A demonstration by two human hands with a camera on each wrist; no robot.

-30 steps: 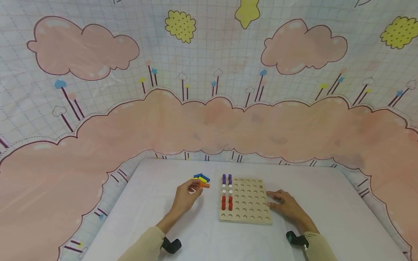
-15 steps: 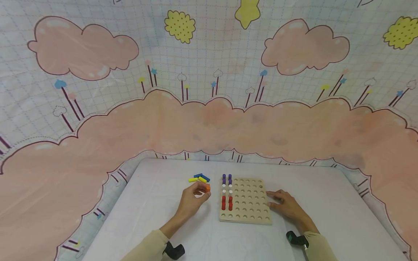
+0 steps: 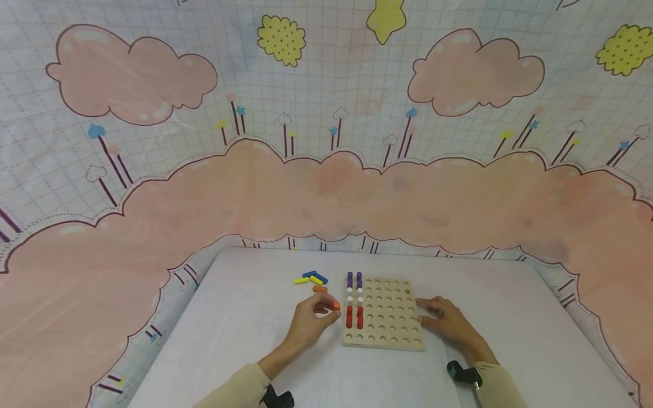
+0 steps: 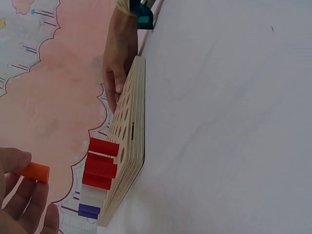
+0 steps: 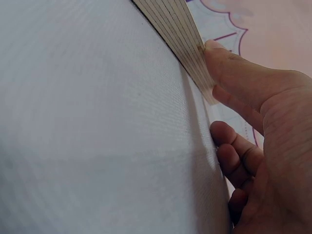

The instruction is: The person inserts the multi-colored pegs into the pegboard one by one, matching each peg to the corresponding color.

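Thumb and fingers of my left hand (image 3: 305, 326) pinch an orange peg (image 4: 37, 171), held just off the left side of a wooden pegboard (image 3: 389, 326). Two columns of pegs stand in the board's left holes: purple pegs (image 3: 350, 280) at the far end, white pegs (image 3: 350, 299) behind the red pegs (image 3: 349, 318). Nearer me, the front row of holes has no pegs. At the board's right edge, my right hand (image 3: 450, 324) rests with thumb and index finger extended; its thumb tip (image 5: 213, 46) touches the side of the board.
Beyond my left hand lie a loose orange peg (image 3: 319, 289), two yellow pegs (image 3: 301, 281) and two blue pegs (image 3: 309, 274). A white cloth covers the table (image 3: 245, 283). Behind it hangs a patterned backdrop (image 3: 326, 192).
My left hand has moved right and toward me with one orange peg, away from the loose pile to the board's left edge. Another orange peg now shows on the table. My right hand stays put.
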